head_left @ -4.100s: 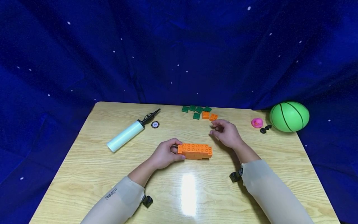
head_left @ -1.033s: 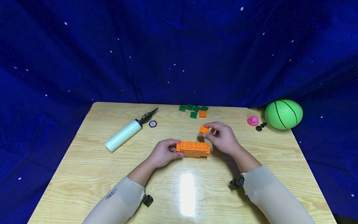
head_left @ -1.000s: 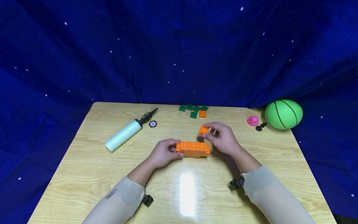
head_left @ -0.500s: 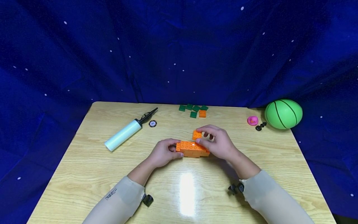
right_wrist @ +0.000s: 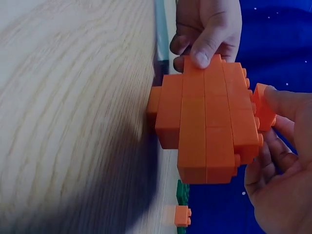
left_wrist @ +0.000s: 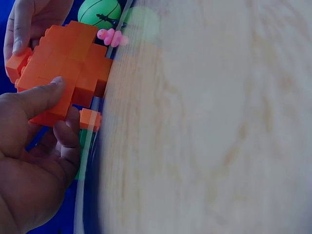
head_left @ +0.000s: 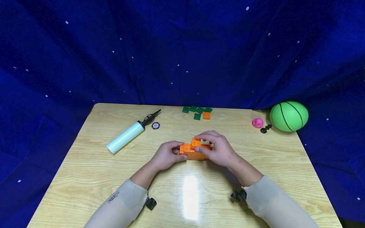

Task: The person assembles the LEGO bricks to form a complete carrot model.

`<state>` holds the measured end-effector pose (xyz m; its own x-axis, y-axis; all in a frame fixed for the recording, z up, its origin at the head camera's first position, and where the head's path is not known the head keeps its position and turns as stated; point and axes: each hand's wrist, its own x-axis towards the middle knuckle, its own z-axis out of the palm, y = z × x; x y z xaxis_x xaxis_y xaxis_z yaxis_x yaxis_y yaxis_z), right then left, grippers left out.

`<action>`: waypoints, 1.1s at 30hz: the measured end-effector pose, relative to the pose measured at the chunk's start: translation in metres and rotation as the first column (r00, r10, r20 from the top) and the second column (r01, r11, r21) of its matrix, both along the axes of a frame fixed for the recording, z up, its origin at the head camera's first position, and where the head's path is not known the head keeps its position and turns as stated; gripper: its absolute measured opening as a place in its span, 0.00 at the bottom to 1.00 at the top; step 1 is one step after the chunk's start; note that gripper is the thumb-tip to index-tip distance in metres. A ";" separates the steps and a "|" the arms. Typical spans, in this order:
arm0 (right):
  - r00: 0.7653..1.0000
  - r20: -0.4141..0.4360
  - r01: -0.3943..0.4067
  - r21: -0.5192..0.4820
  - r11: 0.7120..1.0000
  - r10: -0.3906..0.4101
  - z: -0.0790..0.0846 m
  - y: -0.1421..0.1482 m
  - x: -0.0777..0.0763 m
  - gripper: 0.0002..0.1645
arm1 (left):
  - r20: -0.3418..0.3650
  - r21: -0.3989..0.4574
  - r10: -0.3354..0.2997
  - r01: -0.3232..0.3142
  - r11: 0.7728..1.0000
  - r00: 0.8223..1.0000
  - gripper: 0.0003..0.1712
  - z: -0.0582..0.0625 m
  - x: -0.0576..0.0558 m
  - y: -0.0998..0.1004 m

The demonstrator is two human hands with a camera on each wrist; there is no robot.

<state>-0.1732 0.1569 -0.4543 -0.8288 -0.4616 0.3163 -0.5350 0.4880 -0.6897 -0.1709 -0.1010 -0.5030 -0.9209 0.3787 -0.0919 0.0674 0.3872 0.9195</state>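
My left hand [head_left: 167, 155] grips the left end of a stepped block of joined orange toy bricks [right_wrist: 204, 117], thumb on its near face. In both wrist views the block narrows in steps toward the table side, with studs along its top. Between thumb and fingers, my right hand [head_left: 218, 148] pinches a small orange brick [head_left: 195, 143] at the block's studded top, near its middle. The right wrist view has this brick slightly tilted against the studs; whether it is pressed on I cannot tell. My right hand hides the block's right end in the head view.
Several flat green bricks [head_left: 197, 117] and one loose orange brick [head_left: 206, 115] lie at the table's back edge. A hand pump [head_left: 125, 137] and a poker chip [head_left: 155, 125] are at left. A pink rubber duck [head_left: 258, 123], a small black object [head_left: 263, 130] and a green ball [head_left: 289, 116] are at right.
My right hand picked up one of the two loose orange bricks at the back and carried it left and nearer, onto the block's top. My left hand has kept its grip on the block.
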 end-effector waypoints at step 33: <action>0.999 -0.038 -0.011 0.101 0.995 0.015 0.002 -0.010 0.005 0.19 | -0.022 -0.037 0.005 -0.006 0.999 1.000 0.28 0.003 0.002 0.001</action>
